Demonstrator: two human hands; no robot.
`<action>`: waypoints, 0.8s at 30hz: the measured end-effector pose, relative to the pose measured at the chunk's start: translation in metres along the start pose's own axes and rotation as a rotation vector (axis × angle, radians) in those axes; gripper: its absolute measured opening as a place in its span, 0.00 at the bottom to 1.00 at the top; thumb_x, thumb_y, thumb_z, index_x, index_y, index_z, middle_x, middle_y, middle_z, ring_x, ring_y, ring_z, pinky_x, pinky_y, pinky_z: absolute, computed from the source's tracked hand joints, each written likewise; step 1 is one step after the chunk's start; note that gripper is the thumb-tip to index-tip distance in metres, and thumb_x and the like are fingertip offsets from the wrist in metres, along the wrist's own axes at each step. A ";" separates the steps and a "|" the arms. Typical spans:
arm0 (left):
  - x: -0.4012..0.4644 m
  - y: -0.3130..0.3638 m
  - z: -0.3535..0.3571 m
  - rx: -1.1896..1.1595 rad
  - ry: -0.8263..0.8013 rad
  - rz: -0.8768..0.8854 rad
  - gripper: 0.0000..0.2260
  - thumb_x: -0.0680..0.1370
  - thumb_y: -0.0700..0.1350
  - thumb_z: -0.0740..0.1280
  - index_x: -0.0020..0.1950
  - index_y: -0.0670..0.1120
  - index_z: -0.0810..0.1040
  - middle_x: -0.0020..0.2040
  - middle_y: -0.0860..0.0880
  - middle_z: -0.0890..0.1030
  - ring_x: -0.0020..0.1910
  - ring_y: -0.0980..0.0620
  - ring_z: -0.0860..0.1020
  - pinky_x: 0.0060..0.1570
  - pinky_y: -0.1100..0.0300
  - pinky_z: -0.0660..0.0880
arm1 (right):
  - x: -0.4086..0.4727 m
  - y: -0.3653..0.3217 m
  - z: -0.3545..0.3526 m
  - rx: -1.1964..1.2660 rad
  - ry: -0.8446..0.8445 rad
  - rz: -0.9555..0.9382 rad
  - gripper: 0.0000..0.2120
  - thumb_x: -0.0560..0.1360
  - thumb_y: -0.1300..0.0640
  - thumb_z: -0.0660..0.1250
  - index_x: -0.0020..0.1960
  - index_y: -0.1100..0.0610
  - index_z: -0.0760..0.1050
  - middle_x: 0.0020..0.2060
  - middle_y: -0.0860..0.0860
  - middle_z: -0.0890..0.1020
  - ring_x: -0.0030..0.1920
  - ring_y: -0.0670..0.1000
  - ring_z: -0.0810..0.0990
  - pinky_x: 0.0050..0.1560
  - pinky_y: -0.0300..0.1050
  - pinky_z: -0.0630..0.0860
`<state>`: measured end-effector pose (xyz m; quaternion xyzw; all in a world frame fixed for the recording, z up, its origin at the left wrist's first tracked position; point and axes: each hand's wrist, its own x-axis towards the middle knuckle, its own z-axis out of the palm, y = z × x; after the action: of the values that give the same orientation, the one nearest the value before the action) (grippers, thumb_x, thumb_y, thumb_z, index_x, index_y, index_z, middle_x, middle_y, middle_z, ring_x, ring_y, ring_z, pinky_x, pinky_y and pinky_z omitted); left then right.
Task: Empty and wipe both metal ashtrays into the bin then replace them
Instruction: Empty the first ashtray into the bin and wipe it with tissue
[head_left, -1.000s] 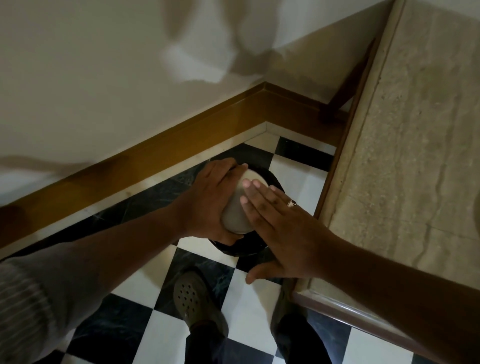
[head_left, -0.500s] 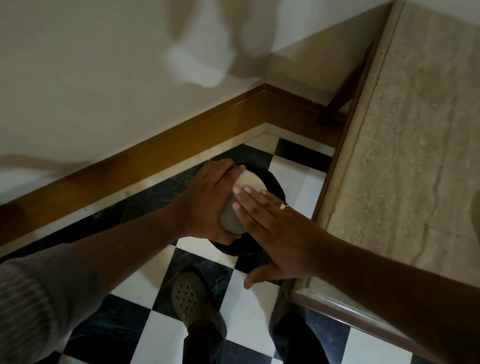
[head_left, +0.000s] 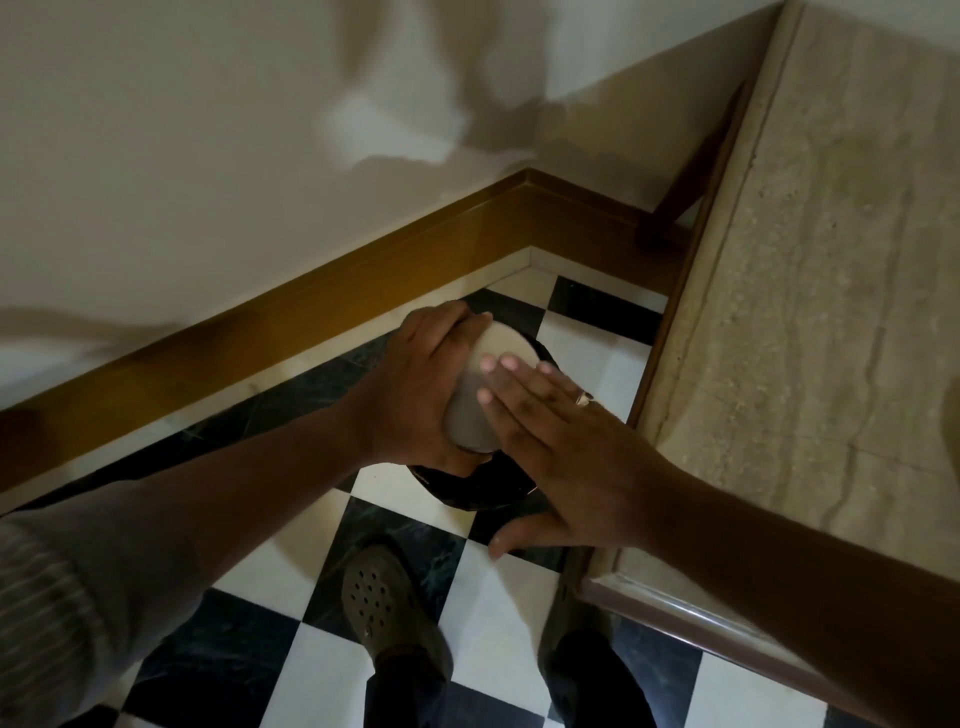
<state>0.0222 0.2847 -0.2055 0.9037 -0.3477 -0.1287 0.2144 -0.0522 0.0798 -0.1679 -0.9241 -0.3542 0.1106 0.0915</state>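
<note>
Head view, the only one. Person stands in a room corner, looking down at a checkered floor (head_left: 498, 613).

Left hand (head_left: 415, 395) holds a round metal ashtray (head_left: 483, 384) turned so its flat pale underside faces up and toward the camera. Its fingers are curled round the far rim, thumb under the near rim; a closed grasp on the ashtray.

Right hand (head_left: 566, 441) is flat and open, fingers (head_left: 506, 364) extended and laid on the ashtray's underside, thumb spread apart low. It holds nothing. A ring (head_left: 584, 399) sits on one finger.

Ashtray is held directly above a dark round bin (head_left: 478, 488) on the floor; the bin rim shows below and to the right of the hands. Whether ashtray and bin touch: cannot tell.

A stone-topped table (head_left: 810, 312) lies at right, nothing on the part in view. One shoe (head_left: 384, 608) visible below.

Judgement on progress: the emptying step of one ashtray is under way, the flat palm likely tapping out residue. No cloth or tissue seen, so wiping appears not yet done. A second ashtray is not in view; its status is unknown. Replacing is left.
</note>
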 end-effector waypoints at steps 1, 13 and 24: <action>0.001 0.000 -0.001 -0.003 0.020 0.008 0.53 0.56 0.65 0.77 0.71 0.36 0.66 0.67 0.37 0.71 0.64 0.41 0.71 0.63 0.51 0.69 | 0.001 0.000 -0.003 -0.005 0.048 0.020 0.53 0.70 0.23 0.50 0.76 0.66 0.53 0.76 0.64 0.52 0.78 0.61 0.50 0.77 0.57 0.53; -0.001 0.008 0.007 0.005 -0.077 -0.012 0.55 0.57 0.67 0.75 0.75 0.39 0.63 0.70 0.39 0.69 0.68 0.41 0.69 0.64 0.45 0.71 | -0.004 -0.009 0.003 0.081 -0.079 0.128 0.58 0.67 0.21 0.52 0.77 0.66 0.49 0.77 0.64 0.50 0.78 0.61 0.47 0.76 0.61 0.56; -0.015 0.006 0.010 0.036 -0.091 -0.021 0.58 0.57 0.69 0.74 0.77 0.39 0.58 0.72 0.39 0.67 0.69 0.41 0.67 0.68 0.50 0.64 | -0.010 -0.016 0.013 0.170 -0.254 0.096 0.58 0.67 0.22 0.54 0.78 0.64 0.44 0.79 0.61 0.45 0.79 0.60 0.44 0.76 0.62 0.52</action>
<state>0.0045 0.2877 -0.2097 0.9041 -0.3499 -0.1657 0.1809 -0.0729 0.0863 -0.1754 -0.9074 -0.3079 0.2605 0.1182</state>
